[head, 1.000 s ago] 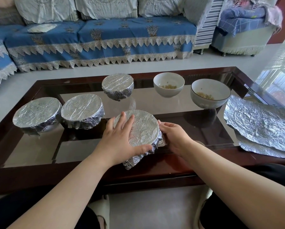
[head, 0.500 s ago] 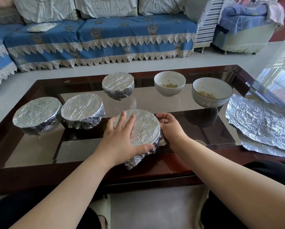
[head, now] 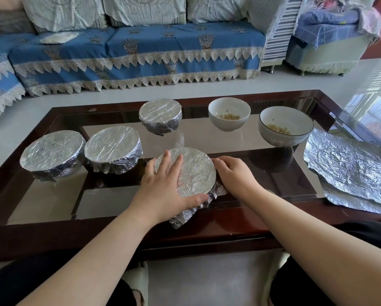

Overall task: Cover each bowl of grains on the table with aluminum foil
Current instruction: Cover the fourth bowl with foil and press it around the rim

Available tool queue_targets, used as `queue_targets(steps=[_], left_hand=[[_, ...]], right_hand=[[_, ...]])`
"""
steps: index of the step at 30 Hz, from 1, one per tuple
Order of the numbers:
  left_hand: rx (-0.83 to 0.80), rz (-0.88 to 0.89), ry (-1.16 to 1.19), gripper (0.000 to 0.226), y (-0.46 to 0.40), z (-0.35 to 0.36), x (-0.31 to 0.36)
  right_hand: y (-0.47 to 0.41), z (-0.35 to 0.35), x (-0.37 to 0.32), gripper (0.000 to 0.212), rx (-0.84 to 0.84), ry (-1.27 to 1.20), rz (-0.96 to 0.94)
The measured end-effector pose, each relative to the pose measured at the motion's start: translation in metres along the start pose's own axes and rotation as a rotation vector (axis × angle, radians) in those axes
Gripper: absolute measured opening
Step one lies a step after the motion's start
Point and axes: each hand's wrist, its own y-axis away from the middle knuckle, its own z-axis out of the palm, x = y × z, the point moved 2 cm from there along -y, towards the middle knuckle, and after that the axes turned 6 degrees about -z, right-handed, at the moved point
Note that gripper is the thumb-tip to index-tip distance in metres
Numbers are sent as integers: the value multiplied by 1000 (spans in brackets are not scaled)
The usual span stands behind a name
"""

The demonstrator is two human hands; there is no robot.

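From the head camera, little had changed since half a second before: the left hand [head: 163,191] still lay flat on the foil top of the near bowl [head: 189,171], thumb hooked round its front edge, while the right hand [head: 236,175] had slid a little along the bowl's right side, fingers curled against the foil skirt. That bowl sat on the counter [head: 52,204] between the two grips, with three covered bowls [head: 112,149] to the left and behind, two open bowls [head: 229,113] of grains beyond, and loose foil sheets [head: 350,166] at the right.
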Motion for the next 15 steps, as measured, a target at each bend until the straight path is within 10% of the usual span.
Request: queue_targets(steps=[15], left_hand=[[10, -86, 117, 123, 9, -5, 17]], right_hand=[[-13, -6, 2, 44, -192, -141, 95]])
